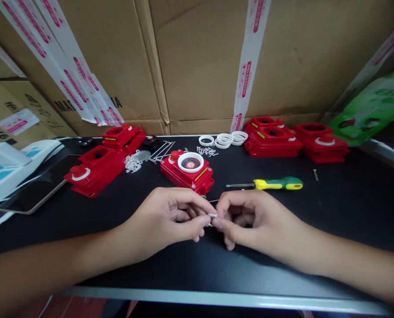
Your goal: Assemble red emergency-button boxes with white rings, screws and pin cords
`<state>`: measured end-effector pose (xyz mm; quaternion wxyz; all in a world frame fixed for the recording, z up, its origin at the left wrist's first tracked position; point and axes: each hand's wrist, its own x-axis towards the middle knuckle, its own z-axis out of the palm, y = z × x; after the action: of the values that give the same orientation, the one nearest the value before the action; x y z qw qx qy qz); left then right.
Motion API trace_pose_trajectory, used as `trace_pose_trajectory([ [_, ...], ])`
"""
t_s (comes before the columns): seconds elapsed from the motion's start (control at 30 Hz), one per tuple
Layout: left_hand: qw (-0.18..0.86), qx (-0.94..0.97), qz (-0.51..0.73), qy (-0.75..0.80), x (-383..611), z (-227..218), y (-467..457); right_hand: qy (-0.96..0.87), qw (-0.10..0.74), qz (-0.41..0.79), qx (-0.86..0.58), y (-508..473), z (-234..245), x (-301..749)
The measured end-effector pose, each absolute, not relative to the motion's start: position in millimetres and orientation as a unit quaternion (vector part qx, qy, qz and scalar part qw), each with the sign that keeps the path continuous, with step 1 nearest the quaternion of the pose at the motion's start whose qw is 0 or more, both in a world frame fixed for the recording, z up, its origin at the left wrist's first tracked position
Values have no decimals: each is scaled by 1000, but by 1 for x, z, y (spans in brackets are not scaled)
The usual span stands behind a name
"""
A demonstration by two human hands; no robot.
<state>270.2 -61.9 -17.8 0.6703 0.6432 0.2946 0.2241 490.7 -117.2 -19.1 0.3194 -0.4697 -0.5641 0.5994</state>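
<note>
Above the front middle of the black table, my left hand (pixel 173 216) and my right hand (pixel 249 216) meet fingertip to fingertip. Between them they pinch a small whitish piece (pixel 212 215), mostly covered by the fingers, perhaps a bit of chain. Both hands have thumb and forefinger closed on it. Just beyond them sits a red box (pixel 203 182) with a white ring (pixel 181 164) and a red knob (pixel 174 155) on top. A screwdriver (pixel 276 183) with a yellow and green handle lies past my right hand.
More red housings stand at the left (pixel 100 170) and right (pixel 274 143). A white chain pile (pixel 133 162), metal rods (pixel 162 151), small screws (pixel 207 151) and white rings (pixel 223 140) lie along the back. A tablet (pixel 34 190) is at left; cardboard (pixel 197 66) walls the back.
</note>
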Motion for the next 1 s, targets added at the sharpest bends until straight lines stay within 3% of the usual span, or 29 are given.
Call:
trace_pose_trajectory([
  [0.6,642,675,226,285,267,-18,-60,-577,319,596,-459,-119,-19,492],
  [0.87,411,837,282,225,263,-17,-62,-572,280,603,-480,-117,-18,495],
  [1.0,394,844,283,229,263,-18,-63,-575,273,610,-472,-116,-21,497],
])
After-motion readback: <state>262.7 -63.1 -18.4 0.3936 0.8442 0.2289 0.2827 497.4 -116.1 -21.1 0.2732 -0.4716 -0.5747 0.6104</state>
